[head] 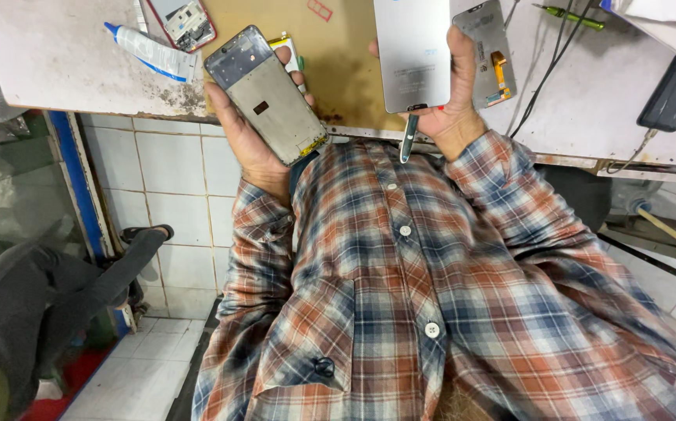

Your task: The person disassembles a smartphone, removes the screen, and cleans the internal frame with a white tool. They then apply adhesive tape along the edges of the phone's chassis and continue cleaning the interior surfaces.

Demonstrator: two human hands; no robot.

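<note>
Head view: left hand (256, 136) half hidden behind phone frame (269, 93).

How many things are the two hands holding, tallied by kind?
Phone frame: 1, in the left hand
Phone panels: 2, a silver panel and a grey panel with an orange flex, in the right hand
Thin tool: 1, right hand
Total: 4
</note>
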